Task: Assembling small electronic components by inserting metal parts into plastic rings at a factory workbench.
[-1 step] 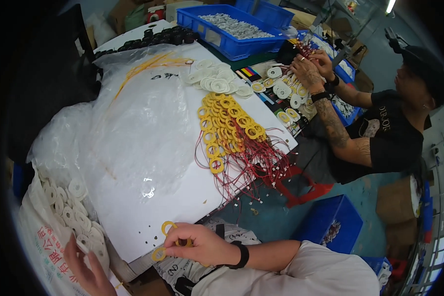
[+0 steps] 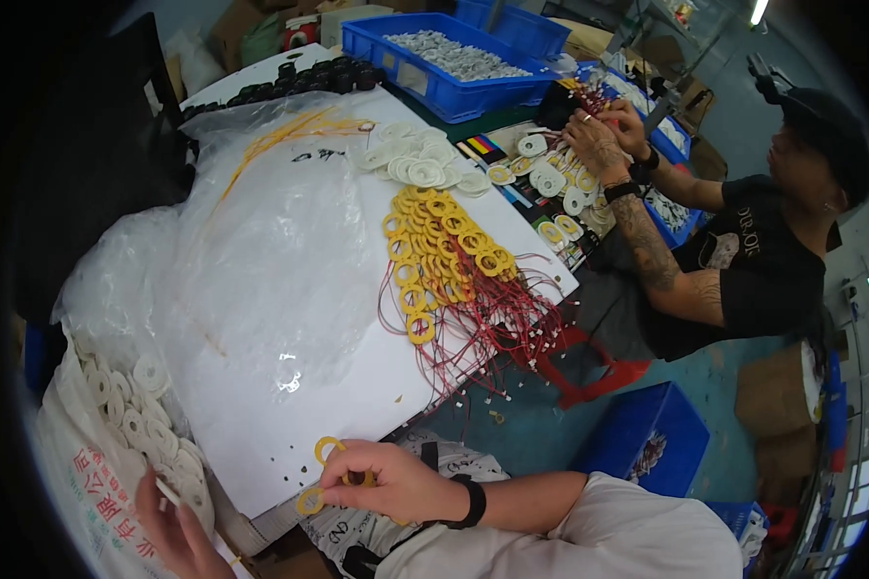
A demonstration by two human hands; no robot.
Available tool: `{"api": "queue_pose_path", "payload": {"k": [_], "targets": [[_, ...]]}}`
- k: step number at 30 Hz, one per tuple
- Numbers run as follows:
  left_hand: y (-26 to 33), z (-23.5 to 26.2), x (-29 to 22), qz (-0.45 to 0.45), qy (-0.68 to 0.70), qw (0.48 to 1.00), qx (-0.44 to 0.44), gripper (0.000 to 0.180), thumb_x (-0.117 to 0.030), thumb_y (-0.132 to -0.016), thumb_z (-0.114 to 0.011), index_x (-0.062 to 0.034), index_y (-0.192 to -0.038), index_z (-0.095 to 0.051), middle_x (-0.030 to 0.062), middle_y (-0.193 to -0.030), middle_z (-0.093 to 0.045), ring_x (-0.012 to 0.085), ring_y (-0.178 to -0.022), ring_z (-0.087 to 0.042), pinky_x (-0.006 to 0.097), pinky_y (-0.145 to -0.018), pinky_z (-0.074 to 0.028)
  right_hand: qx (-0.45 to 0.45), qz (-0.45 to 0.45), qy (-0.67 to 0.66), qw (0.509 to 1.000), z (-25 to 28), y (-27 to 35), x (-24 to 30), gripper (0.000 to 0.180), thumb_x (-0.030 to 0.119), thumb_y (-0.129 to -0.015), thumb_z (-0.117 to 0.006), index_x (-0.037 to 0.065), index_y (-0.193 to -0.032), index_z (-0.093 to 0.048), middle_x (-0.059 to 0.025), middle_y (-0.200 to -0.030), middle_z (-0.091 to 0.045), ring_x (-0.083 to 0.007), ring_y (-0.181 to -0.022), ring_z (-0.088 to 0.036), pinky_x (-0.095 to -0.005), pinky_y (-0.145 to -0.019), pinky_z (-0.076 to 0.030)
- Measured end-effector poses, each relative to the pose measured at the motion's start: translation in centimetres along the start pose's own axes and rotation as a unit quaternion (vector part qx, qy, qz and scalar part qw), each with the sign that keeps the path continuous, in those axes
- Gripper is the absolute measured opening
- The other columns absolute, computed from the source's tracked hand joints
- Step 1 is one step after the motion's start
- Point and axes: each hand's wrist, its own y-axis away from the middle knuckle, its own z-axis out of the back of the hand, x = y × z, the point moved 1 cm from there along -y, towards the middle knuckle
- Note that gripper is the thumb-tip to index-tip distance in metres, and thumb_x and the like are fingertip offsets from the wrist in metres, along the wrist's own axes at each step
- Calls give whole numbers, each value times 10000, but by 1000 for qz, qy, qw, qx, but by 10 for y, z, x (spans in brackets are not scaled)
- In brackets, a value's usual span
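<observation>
My right hand (image 2: 396, 480), with a black wristband, is closed on several yellow rings (image 2: 310, 501) above the table's front edge. Their flat hoops stick out past my thumb and fingers. At the lower left, my left hand (image 2: 182, 536) reaches to the mouth of a plastic bag (image 2: 72, 473). Between its fingers and thumb a white ring (image 2: 168, 493) shows edge-on. Many more white rings (image 2: 147, 425) lie loose in the bag. Farther right on the table, a pile of yellow rings (image 2: 441, 232) overlaps in rows, their red wires (image 2: 483, 323) hanging over the edge.
Clear plastic sheeting (image 2: 270, 251) covers much of the white table (image 2: 251, 473). White rings (image 2: 420, 164), yellow strips (image 2: 285, 130) and black parts (image 2: 304, 82) lie toward the back. A blue crate (image 2: 444, 72) holds small white parts. At right a co-worker (image 2: 743, 241) handles wired pieces.
My left hand has shifted slightly right and down, the white ring in its fingers moving along. My right hand stays nearly still. The view has tilted very slightly.
</observation>
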Motion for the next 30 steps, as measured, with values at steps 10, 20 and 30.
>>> {"api": "queue_pose_path", "payload": {"k": [10,20,30], "targets": [[37,-94,-47,366,611,702,23,584,-326,-1095,-461,10,-1556,-335,171,-1125,-640,225,-977,-629,342,-816,-540,-13,-11,-7,1000,0,-1,5,97,77,-948,-746,38,-1021,-697,-14,-962,-642,-89,-894,-572,-254,-780,-451],[37,-116,-52,210,613,750,134,836,-433,-956,-715,25,-1557,-357,216,-1262,-636,293,-1139,-658,406,-998,-539,-30,1,-48,998,11,-2,24,116,46,-917,-774,31,-1015,-714,-23,-1018,-606,-89,-897,-548,-236,-755,-440],[43,-103,-37,144,561,776,250,730,-496,-979,-654,63,-1436,-552,174,-1325,-647,290,-1258,-599,412,-1075,-456,-17,-29,-30,999,12,-6,22,117,48,-906,-790,29,-1009,-737,-18,-1022,-575,-114,-950,-536,-256,-817,-449]]}}
